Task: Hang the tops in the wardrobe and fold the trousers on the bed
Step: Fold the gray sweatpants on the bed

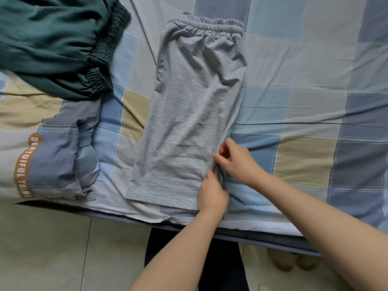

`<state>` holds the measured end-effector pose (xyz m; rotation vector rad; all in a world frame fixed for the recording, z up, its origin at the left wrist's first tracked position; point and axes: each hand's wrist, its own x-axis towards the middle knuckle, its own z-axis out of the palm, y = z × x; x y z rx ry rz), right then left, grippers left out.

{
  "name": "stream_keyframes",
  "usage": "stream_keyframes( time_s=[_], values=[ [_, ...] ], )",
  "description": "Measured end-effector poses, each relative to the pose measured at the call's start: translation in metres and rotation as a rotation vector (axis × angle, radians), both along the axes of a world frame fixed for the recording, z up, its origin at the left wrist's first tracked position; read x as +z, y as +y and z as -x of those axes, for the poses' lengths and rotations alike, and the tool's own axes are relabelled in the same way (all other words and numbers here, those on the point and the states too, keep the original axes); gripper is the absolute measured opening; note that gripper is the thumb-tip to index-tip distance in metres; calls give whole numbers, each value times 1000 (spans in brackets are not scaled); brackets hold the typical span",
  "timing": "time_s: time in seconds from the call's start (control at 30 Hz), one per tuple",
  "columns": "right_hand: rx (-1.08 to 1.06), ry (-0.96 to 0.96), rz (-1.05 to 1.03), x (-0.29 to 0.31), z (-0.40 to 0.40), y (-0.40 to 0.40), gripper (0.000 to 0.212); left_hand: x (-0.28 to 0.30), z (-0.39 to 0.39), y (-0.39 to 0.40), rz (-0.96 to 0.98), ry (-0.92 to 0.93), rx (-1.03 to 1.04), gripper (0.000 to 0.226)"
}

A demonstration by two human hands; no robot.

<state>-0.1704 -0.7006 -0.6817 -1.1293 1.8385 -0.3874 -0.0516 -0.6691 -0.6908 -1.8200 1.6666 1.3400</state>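
Light grey trousers (pixel 189 110) lie lengthwise on the bed (pixel 304 66), folded leg over leg, with the elastic waistband at the far end and the hems near the bed's front edge. My left hand (pixel 212 194) grips a bunched fold of the grey cloth at the right edge near the hem. Just above it, my right hand (pixel 235 158) pinches the same edge of the trousers. Dark green trousers (pixel 52 43) with an elastic waistband lie crumpled at the far left of the bed.
The bed carries a checked sheet in blue, grey and beige. A rumpled quilt (pixel 42 148) with orange lettering lies at the left front. Below the bed edge is a pale tiled floor (pixel 52 248), with slippers (pixel 294 261) partly under the bed.
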Motion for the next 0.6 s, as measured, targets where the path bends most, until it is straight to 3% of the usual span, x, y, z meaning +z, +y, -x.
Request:
stream_keyframes(
  time_s=[0.07,0.13,0.2,0.23,0.27,0.33,0.4,0.5,0.6],
  values=[
    [355,119,189,-2,5,5,15,-3,-18,-6,-79,84,89,37],
    [766,302,357,-15,13,16,33,-2,-39,-14,-165,163,107,30],
    [1025,448,432,-27,19,24,46,0,-68,-23,-228,234,-6,18],
    [1078,492,448,-32,21,27,47,2,-87,-32,-198,257,-189,17],
    [1102,521,459,-37,24,29,47,4,-107,-43,-78,277,-448,21],
    [1125,594,467,-41,26,29,47,3,-149,-76,367,296,-986,33],
    [1108,657,494,-45,22,31,49,1,-183,-119,641,286,-1354,47],
    [1021,648,504,-50,7,39,47,-10,-206,-180,683,138,-1603,91],
    [913,607,505,-53,0,42,42,-24,-197,-209,748,142,-1684,96]
  ],
)
